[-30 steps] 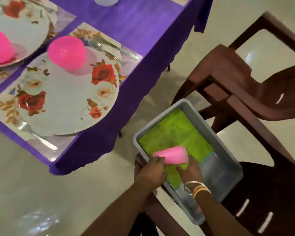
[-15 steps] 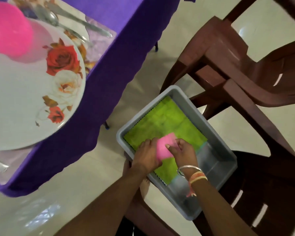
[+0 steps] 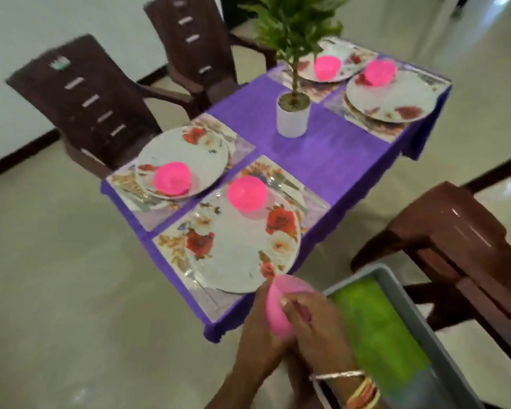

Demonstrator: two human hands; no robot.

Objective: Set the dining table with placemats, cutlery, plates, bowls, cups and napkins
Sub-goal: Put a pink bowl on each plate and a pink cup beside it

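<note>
Both my hands hold a pink cup (image 3: 278, 308) just below the near corner of the purple-clothed table (image 3: 322, 160). My left hand (image 3: 260, 343) cups it from the left and underneath, and my right hand (image 3: 313, 323) grips it from the right. On the table lie several floral placemats, each with a floral plate (image 3: 236, 246) and an upturned pink bowl (image 3: 247, 195). Cutlery (image 3: 289, 187) lies beside the nearest plate. A grey tub (image 3: 443, 320) at lower right holds green napkins (image 3: 378, 329).
A potted plant in a white pot (image 3: 293, 113) stands at the table's middle. Brown plastic chairs stand at the far left (image 3: 89, 101), the far side (image 3: 195, 39) and the right (image 3: 460, 240), the grey tub resting on one near me. Pale tiled floor surrounds the table.
My hands have lifted the pink cup out of the grey tub and carried it left toward the table corner. My view has swung up from the tub to the whole table.
</note>
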